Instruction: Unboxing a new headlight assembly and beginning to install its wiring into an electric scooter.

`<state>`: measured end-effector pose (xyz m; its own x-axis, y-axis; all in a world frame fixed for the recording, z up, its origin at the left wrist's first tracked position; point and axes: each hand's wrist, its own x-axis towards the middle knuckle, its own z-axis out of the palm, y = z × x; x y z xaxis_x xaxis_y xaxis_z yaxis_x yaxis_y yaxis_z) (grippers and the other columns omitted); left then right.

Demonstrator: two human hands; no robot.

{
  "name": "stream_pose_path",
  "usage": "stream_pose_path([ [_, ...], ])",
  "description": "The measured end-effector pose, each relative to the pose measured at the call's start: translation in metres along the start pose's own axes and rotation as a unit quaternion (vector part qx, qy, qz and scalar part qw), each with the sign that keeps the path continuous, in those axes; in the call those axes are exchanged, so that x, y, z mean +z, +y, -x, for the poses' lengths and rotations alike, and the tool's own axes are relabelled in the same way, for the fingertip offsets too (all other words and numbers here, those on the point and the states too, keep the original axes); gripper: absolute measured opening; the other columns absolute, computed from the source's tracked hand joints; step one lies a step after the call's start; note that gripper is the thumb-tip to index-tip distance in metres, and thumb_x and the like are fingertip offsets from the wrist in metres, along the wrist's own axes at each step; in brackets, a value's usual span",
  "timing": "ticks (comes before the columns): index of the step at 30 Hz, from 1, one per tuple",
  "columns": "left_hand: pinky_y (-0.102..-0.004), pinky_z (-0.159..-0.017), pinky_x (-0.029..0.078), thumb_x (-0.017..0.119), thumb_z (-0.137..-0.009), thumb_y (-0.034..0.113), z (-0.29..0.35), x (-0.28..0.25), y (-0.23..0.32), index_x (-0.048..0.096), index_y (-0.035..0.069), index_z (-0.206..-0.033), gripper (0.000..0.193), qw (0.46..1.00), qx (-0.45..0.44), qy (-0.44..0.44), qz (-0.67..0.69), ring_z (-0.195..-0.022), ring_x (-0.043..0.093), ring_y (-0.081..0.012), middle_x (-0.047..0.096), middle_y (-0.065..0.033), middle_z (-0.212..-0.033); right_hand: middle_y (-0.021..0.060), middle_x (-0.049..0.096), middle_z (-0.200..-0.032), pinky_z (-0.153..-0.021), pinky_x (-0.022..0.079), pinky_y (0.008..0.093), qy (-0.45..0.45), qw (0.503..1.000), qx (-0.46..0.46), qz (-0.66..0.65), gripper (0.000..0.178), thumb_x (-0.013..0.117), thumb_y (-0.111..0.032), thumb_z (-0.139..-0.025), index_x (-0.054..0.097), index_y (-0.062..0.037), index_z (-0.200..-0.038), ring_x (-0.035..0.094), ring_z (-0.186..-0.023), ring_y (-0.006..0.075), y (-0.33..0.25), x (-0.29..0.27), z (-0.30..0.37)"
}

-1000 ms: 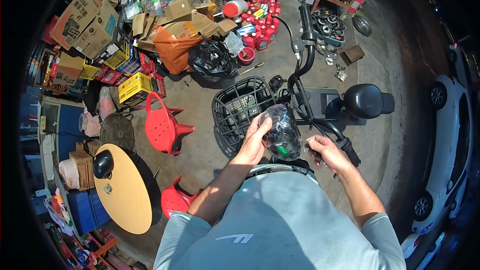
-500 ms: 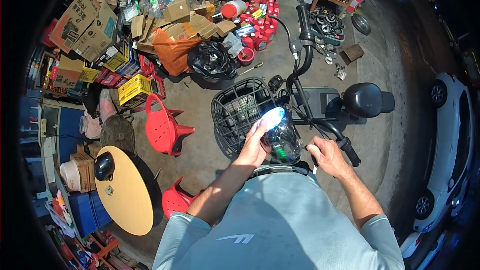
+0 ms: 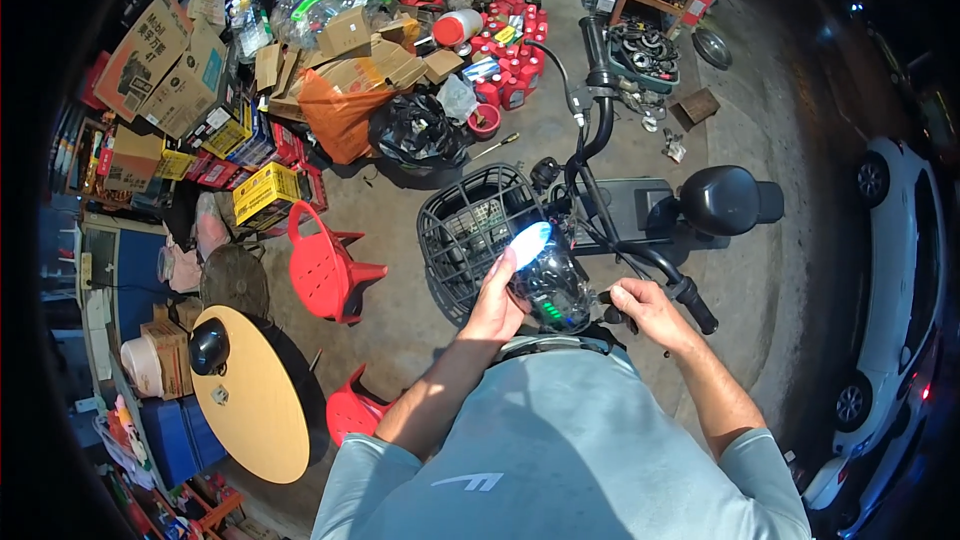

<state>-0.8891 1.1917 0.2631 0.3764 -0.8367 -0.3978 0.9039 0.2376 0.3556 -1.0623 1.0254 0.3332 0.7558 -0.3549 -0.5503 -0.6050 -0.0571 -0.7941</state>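
Observation:
My left hand (image 3: 493, 306) is wrapped round the left side of a glossy black rounded headlight unit (image 3: 558, 282), held in front of my waist. Its lamp (image 3: 531, 243) glows white-blue, and small green lights show on its near face. Just right of the unit, my right hand (image 3: 650, 314) is closed, thumb and fingertips pinching a small black part (image 3: 614, 315) whose exact kind I cannot make out. Beyond both hands stands an electric bike with black handlebars (image 3: 598, 130), a black wire basket (image 3: 470, 205) and a black seat (image 3: 718, 200).
Red plastic chairs (image 3: 322, 265) and an oval wooden table (image 3: 255, 405) with a black helmet (image 3: 209, 339) stand at left. Cardboard boxes (image 3: 185, 65), a black bag (image 3: 415, 130) and red bottles (image 3: 515, 65) crowd the far left. A white car (image 3: 895, 270) is at right.
The headlight unit and my left hand have shifted slightly left. My right hand has moved a little left, and the small black part at its fingertips shows more plainly. The lamp stays lit.

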Motion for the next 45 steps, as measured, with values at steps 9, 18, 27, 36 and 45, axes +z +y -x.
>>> stream_pose_path([
  [9,-0.0451,-0.101,0.041,0.046,-0.093,0.052,0.005,0.004,0.009,0.05,0.006,-0.129,0.058,1.0,-0.002,0.014,0.027,-0.114,0.055,-0.026,0.059,-0.0097,-0.123,-0.005,0.049,-0.065,-0.05,0.036,0.0198,0.12,0.984,-0.08,-0.102,0.037,0.048,-0.038,-0.096,0.063,-0.0046,-0.095,0.045,-0.057,0.0038,-0.016,-0.064,-0.009],
  [18,-0.0477,-0.101,0.04,0.048,-0.091,0.054,0.001,-0.012,0.008,0.048,0.007,-0.131,0.062,0.998,-0.01,0.04,0.049,-0.117,0.052,-0.0289,0.056,-0.0115,-0.128,-0.0049,0.046,-0.065,-0.048,0.033,0.0202,0.252,0.945,-0.092,-0.185,0.027,0.053,-0.03,-0.094,0.062,-0.0049,-0.092,0.042,-0.054,0.0038,-0.004,-0.14,0.015],
  [27,-0.0472,-0.102,0.038,0.047,-0.091,0.053,0.006,-0.013,0.007,0.047,0.008,-0.133,0.061,0.997,-0.006,0.062,0.052,-0.12,0.05,-0.0284,0.054,-0.0099,-0.131,-0.0056,0.05,-0.064,-0.049,0.035,0.0207,0.254,0.957,-0.023,-0.138,0.021,0.056,-0.026,-0.091,0.063,-0.006,-0.088,0.044,-0.057,0.0031,0.036,-0.113,0.032],
  [36,-0.0469,-0.104,0.036,0.046,-0.092,0.05,0.003,-0.02,0.002,0.043,0.007,-0.136,0.062,0.997,0.011,0.067,0.028,-0.123,0.047,-0.0283,0.05,-0.0109,-0.134,-0.0006,0.06,-0.074,-0.064,0.045,0.0243,0.138,0.983,-0.074,-0.092,0.021,0.06,-0.022,-0.088,0.064,-0.0009,-0.091,0.053,-0.07,0.006,0.02,-0.016,0.003],
  [45,-0.0488,-0.1,0.041,0.046,-0.092,0.053,0.002,-0.041,-0.001,0.047,0.005,-0.132,0.062,0.998,0.013,0.055,0.02,-0.118,0.052,-0.0314,0.054,-0.0149,-0.129,0.0015,0.06,-0.07,-0.061,0.044,0.0287,-0.021,0.998,-0.034,0.044,0.03,0.055,-0.029,-0.093,0.066,-0.0017,-0.092,0.053,-0.071,0.0093,-0.022,0.019,-0.014],
])
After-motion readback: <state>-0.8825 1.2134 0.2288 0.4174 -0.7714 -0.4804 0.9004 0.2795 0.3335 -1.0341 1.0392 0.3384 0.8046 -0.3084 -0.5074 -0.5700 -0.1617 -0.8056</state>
